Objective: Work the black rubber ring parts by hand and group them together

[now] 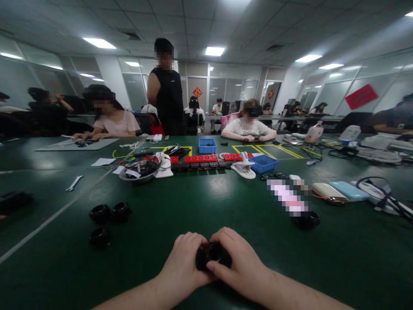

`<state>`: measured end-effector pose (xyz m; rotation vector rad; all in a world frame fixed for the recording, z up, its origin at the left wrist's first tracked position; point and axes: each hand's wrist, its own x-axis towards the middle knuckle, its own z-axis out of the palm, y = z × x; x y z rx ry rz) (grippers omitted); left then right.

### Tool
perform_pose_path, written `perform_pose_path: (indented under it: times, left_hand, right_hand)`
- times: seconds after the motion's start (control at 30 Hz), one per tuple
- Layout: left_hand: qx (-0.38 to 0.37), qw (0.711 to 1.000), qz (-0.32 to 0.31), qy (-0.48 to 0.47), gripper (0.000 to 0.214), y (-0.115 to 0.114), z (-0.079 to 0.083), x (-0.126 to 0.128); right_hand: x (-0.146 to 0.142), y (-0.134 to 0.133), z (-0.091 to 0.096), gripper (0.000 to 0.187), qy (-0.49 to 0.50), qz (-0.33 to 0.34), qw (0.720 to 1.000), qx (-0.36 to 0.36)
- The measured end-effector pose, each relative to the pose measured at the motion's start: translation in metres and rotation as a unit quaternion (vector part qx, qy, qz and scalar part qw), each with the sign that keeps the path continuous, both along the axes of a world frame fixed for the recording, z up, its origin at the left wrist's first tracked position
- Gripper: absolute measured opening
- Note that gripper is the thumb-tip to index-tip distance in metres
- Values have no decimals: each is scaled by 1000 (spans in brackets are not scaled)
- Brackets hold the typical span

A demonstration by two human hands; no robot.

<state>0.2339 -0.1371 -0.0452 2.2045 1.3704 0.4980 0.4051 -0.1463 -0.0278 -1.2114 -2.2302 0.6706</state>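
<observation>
My left hand [183, 263] and my right hand [238, 262] meet low in the middle of the view, both closed around a small black ring-shaped part [211, 254] with a round hole at its top. Fingers of both hands wrap its sides, so most of its body is hidden. The hands rest just above the green table [206, 206]. Three more black ring parts [109, 217] lie on the table to the left of my hands, two side by side and one nearer to me.
A small wrench [74, 183] lies at the left. Red power strips [201, 159], two blue bins [263, 163], a bowl of cables [139, 170], phones and a power bank [338, 192] line the far half. Other people sit and stand beyond the table.
</observation>
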Motion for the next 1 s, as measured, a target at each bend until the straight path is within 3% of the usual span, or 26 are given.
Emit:
perform_pose_path:
  times: [0.4,0.53,0.73,0.9,1.0]
  left_hand:
    - [0,984,-173,-30,32,10,0,-7]
    - [-1,981,-191,-30,39,10,-1,-8]
    - [-10,982,-185,-19,52,8,2,-7]
    - [-5,994,-109,-18,69,-2,0,0]
    - [-6,998,-57,15,47,-8,0,5]
  right_hand:
    - [11,-1,5,37,84,163,982,35]
    - [10,-3,4,38,73,183,979,50]
    - [10,-5,-2,46,53,148,987,46]
    - [6,-7,-4,42,50,70,996,33]
    - [5,-7,-7,33,46,58,997,38]
